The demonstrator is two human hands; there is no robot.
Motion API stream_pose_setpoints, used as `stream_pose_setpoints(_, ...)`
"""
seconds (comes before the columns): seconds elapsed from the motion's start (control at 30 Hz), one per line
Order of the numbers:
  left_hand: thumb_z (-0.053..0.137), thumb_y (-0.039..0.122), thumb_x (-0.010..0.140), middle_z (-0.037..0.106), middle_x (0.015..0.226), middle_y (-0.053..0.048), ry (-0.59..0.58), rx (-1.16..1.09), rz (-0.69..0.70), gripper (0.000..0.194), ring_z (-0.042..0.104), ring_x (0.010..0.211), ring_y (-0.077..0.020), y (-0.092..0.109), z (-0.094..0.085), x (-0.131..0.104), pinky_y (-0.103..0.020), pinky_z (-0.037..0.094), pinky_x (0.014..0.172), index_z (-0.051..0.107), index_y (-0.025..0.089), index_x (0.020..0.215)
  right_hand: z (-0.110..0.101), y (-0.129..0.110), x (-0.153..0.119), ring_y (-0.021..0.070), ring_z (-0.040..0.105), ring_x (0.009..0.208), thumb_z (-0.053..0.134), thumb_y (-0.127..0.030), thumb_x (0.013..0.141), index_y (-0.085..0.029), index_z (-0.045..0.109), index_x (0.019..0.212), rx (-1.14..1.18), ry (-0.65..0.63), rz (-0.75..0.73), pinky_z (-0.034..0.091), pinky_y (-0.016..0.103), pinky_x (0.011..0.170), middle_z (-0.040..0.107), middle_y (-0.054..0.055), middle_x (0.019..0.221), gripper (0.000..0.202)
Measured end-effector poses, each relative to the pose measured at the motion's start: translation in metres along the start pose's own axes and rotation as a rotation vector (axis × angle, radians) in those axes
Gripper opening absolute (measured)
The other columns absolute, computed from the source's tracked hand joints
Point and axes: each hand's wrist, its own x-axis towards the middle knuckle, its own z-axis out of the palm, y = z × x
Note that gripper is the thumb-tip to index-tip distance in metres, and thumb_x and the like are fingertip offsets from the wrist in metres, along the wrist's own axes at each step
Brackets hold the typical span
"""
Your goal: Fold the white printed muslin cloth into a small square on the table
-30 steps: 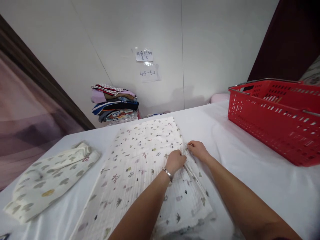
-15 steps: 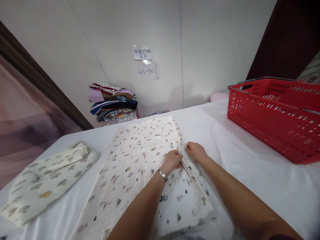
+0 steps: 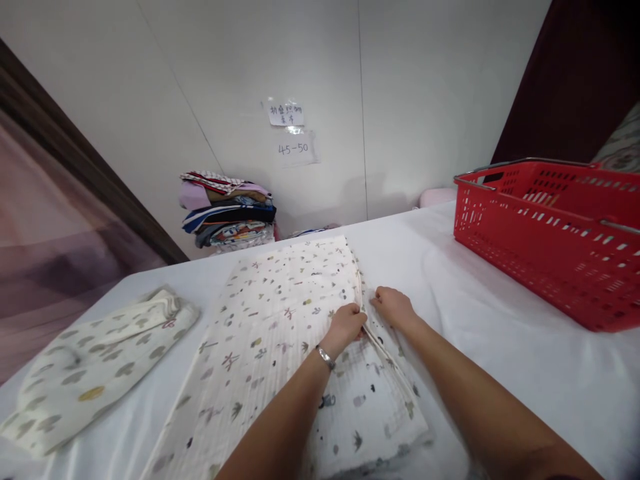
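Note:
A white cloth (image 3: 280, 320) with small plant and animal prints lies spread on the white-covered table, its layered edge running along the right side. My left hand (image 3: 346, 327), with a silver band at the wrist, is closed on that layered edge. Just to the right, my right hand (image 3: 393, 307) is closed at the outer edge of the same cloth, pinching its lower layer. At the left lies a folded cream cloth (image 3: 107, 363) with grey-green shapes, apart from the printed one.
A red plastic basket (image 3: 545, 260) with metal handles stands at the right of the table (image 3: 505, 373). Behind the table's far edge rises a stack of folded fabrics (image 3: 227, 210). Handwritten papers (image 3: 295, 148) are on the wall. Curtains hang at the left.
The view has tilted up very slightly. Both hands keep nearly the same place and hold on the cloth, the left one turned a little.

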Motion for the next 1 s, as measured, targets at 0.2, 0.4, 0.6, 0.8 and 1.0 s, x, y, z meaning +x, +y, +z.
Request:
stream_pose_setpoints(0.2, 0.05, 0.014, 0.065, 0.044, 0.041, 0.006, 0.0, -0.051, 0.008, 0.013, 0.048, 0.04, -0.0096, 0.0, -0.002, -0.004, -0.018, 0.038, 0.04, 0.039, 0.019, 0.059, 0.001, -0.002, -0.002, 0.0151, 0.052, 0.077, 0.047, -0.017, 0.075, -0.019, 0.053, 0.075, 0.118, 0.06, -0.038, 0.031, 0.024, 0.062, 0.059, 0.004, 0.084, 0.007)
stream_pose_setpoints(0.4, 0.049, 0.014, 0.067, 0.046, 0.043, 0.006, -0.012, -0.1, 0.014, 0.009, 0.049, 0.042, -0.0089, -0.001, -0.004, -0.007, -0.017, 0.038, 0.041, 0.042, 0.019, 0.061, 0.006, 0.006, 0.007, 0.012, 0.051, 0.066, 0.052, -0.02, 0.07, -0.019, 0.054, 0.082, 0.36, 0.099, -0.003, 0.036, 0.021, 0.061, 0.057, -0.002, 0.071, 0.012)
stream_pose_setpoints(0.6, 0.048, 0.014, 0.068, 0.046, 0.043, 0.005, -0.007, -0.127, 0.018, 0.009, 0.047, 0.041, -0.0089, 0.0, -0.003, -0.008, -0.018, 0.037, 0.041, 0.044, 0.018, 0.062, 0.013, 0.006, 0.009, 0.0128, 0.055, 0.074, 0.055, -0.025, 0.069, -0.019, 0.057, 0.09, 0.571, 0.113, -0.024, 0.042, 0.023, 0.069, 0.059, -0.001, 0.079, 0.022)
stream_pose_setpoints(0.8, 0.048, 0.014, 0.068, 0.047, 0.042, 0.005, -0.019, -0.156, 0.016, 0.009, 0.046, 0.04, -0.0089, 0.001, -0.005, -0.009, -0.018, 0.036, 0.041, 0.044, 0.018, 0.061, 0.017, 0.008, 0.011, 0.0129, 0.055, 0.074, 0.055, -0.021, 0.067, -0.018, 0.059, 0.09, 0.659, 0.11, -0.012, 0.043, 0.024, 0.072, 0.059, -0.001, 0.081, 0.024)
stream_pose_setpoints(1.0, 0.047, 0.016, 0.069, 0.046, 0.04, 0.005, -0.033, -0.215, 0.031, 0.008, 0.045, 0.038, -0.0081, 0.001, -0.008, -0.011, -0.017, 0.036, 0.041, 0.045, 0.018, 0.062, 0.013, 0.004, 0.006, 0.0109, 0.055, 0.065, 0.054, -0.025, 0.072, -0.019, 0.052, 0.113, 0.708, 0.038, -0.009, 0.044, 0.021, 0.057, 0.06, 0.001, 0.091, 0.042)
